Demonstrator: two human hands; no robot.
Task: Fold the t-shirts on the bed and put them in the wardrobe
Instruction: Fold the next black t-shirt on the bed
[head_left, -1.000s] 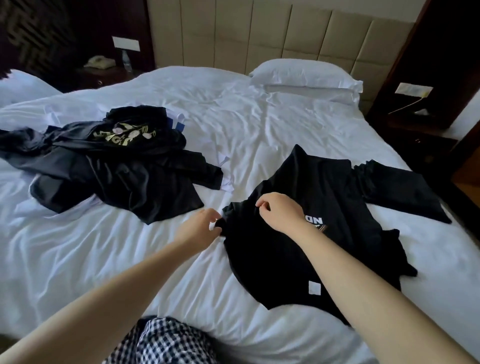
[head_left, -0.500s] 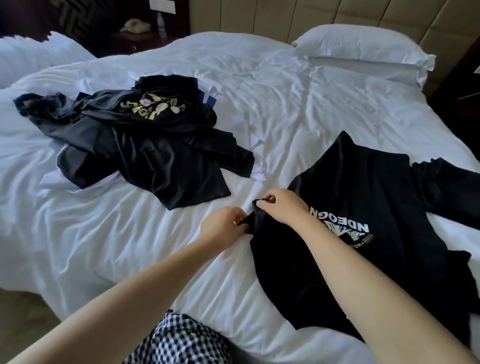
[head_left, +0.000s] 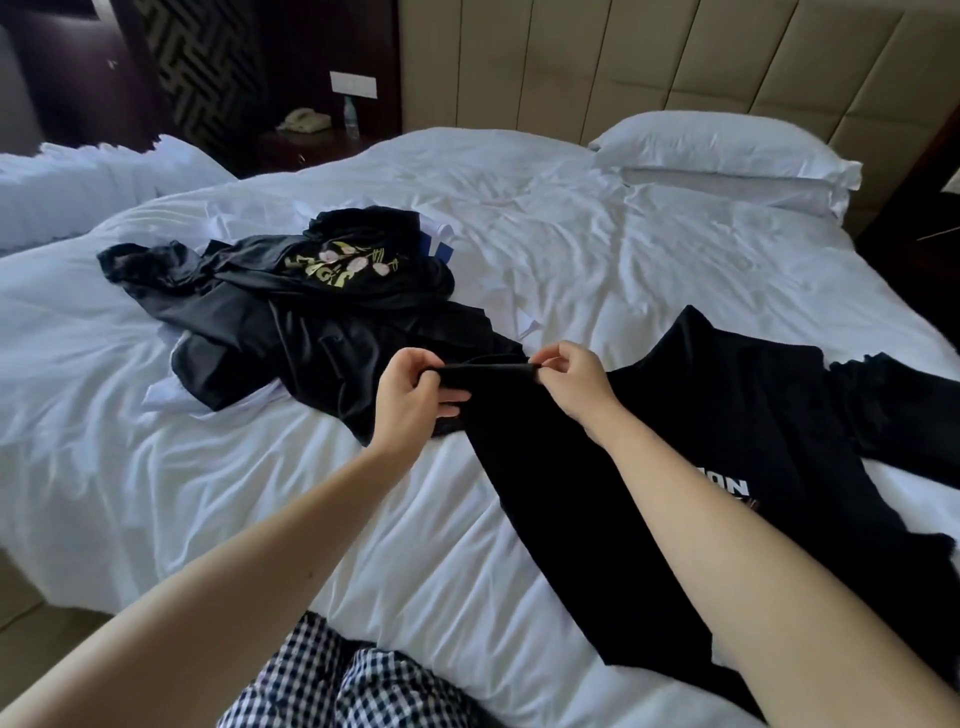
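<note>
The left hand (head_left: 415, 397) and right hand (head_left: 574, 382) each pinch one edge of the black t-shirt (head_left: 727, 410), fingers curled on the cloth. Half a second ago they sat close together on a corner of it, low on the sheet. Now they have moved apart and risen, and the edge runs taut between them, lifted clear, while the rest of the shirt lies spread on the bed (head_left: 597, 249) with its print partly under the right forearm. This reads as straightening the garment before the first fold, so the folding has barely begun.

Left of the shirt and just beyond it lies a pile (head_left: 322, 322) of other dark shirts, crumpled and not yet folded. Beyond the shirt, a white pillow (head_left: 727, 150) leans against a padded headboard (head_left: 675, 67). Far left of the shirt, past the pile, a nightstand (head_left: 311, 148) carries a phone (head_left: 304, 120) and a bottle (head_left: 351, 115). No wardrobe is in view.
</note>
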